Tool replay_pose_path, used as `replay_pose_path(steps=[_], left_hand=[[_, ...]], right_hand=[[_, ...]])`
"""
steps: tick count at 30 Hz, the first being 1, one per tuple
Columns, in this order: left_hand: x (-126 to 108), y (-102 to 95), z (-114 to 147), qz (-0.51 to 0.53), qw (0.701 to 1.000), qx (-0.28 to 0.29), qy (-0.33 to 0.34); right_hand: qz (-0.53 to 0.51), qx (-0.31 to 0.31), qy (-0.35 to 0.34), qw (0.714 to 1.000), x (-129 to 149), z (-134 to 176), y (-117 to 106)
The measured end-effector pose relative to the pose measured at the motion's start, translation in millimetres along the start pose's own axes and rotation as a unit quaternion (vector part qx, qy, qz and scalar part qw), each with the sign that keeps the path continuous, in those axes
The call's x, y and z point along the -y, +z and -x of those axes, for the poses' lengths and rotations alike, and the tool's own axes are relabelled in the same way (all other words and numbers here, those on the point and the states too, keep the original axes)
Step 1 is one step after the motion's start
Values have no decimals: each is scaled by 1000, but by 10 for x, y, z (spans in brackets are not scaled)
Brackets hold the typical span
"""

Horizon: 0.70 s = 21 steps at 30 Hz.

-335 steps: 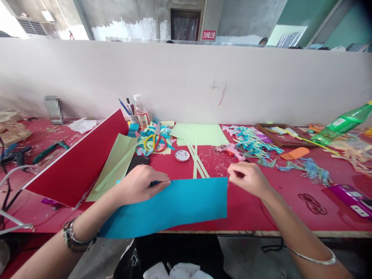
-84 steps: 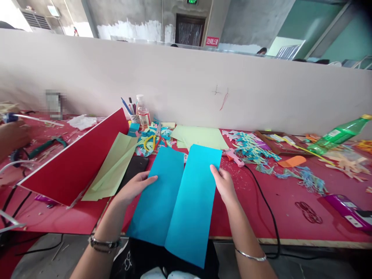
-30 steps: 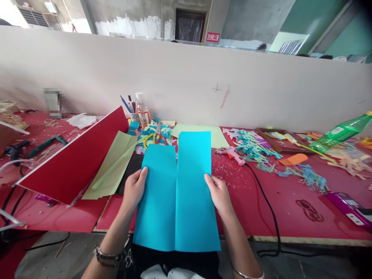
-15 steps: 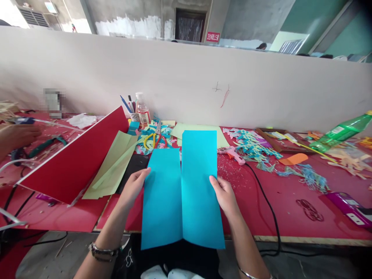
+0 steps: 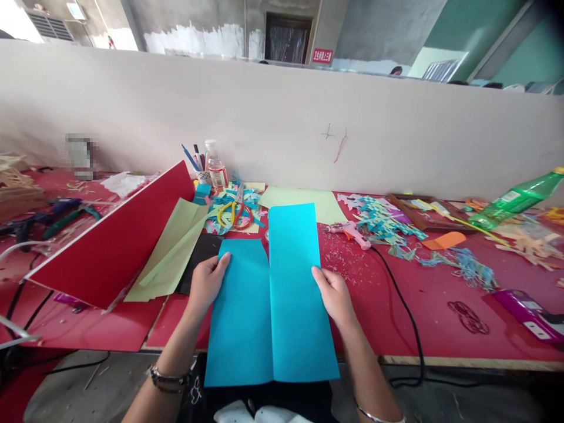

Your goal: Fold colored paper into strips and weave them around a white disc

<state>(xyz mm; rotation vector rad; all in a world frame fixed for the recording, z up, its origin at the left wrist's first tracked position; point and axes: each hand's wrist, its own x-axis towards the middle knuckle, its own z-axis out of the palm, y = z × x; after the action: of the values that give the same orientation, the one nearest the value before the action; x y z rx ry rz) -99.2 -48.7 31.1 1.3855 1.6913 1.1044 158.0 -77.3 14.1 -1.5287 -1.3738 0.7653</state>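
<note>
At the lower centre of the frame, a sheet of turquoise paper with a lengthwise crease is held open above the front edge of the red counter. The left hand pinches its left edge, thumb on the near face; the right hand pinches the right edge the same way, its fingers behind the paper.

Left of centre, pale green paper sheets lie beside a slanting red board, overlapping a flat black object, perhaps a phone, though too covered to be sure. Above the turquoise paper's left half, scissors with yellow and red handles rest on coloured paper scraps. Right of centre, a pink glue gun lies near a heap of paper strips. A green plastic bottle is at the right, and a purple device lies at the lower right.
</note>
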Motion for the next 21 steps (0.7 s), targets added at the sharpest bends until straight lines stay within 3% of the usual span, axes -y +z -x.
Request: replay_pose_path(steps=[4,6,9,13,18,21], left_hand=[[44,-278,-49,-16,990,-138,-24],[59,-416,-56,-16,989,-142,-32],[43,-495,-41,44,990,-128,-43],[-41,-430,-5,130,987,-62,-66],[-138,-412,14,104,991,-8,-78],[-186,-467,33,118,992,12,-50]], right_hand=[[26,-112,42,993,-103,-20,-250],[31,-145,54,987,-127,-33,-381],[16,-167,49,985,-110,-57,-463],[-7,-141,36,989,-94,-93,-419],[-17,-106,26,994,-90,-171,-385],[-7,-57,-2,998,-8,-265,-311]])
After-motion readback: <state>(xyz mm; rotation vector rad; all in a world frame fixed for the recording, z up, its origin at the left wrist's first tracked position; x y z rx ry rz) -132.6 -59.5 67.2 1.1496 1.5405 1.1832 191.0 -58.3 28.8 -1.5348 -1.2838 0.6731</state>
